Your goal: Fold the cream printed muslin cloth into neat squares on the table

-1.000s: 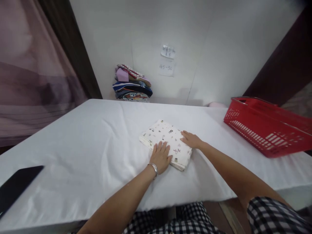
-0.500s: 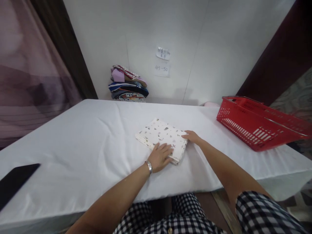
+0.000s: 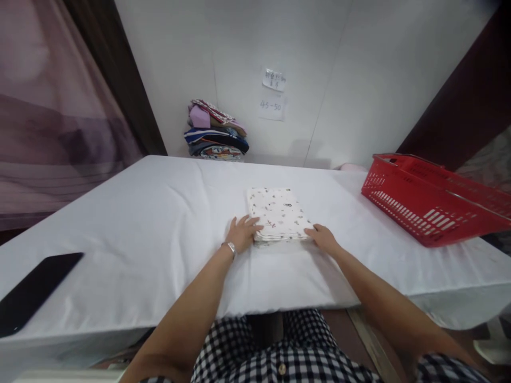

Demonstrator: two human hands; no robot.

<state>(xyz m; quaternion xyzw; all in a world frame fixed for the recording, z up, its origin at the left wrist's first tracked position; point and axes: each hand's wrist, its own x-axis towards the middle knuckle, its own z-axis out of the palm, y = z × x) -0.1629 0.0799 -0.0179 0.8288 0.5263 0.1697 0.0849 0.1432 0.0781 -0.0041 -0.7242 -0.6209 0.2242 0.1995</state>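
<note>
Head view. A small folded white cloth printed with tiny dark and red motifs point(image 3: 278, 214) lies flat near the middle of the tabletop covered in a white sheet point(image 3: 151, 213), its edges squared to the person.

The left hand point(image 3: 240, 233), with a silver bracelet at the wrist, rests palm down at the cloth's near left corner; its fingers are spread and extended, their tips lying on the cloth's edge, so the grip is apart and clamps nothing.

The right hand point(image 3: 323, 238) lies flat on the sheet at the cloth's near right corner, its fingertips touching the cloth's edge; its grip is likewise apart, with nothing held.

Both bare forearms reach in from the lower edge, above a black-and-white checked garment.

A red plastic basket with slotted walls point(image 3: 431, 205) stands on the right part of the tabletop, well apart from the cloth. A flat black rectangular device point(image 3: 35, 290) lies at the near left edge. A stack of folded multicoloured clothes point(image 3: 216, 138) sits by the white wall at the far side, beside two small paper notes point(image 3: 273, 93) stuck to the wall.
</note>
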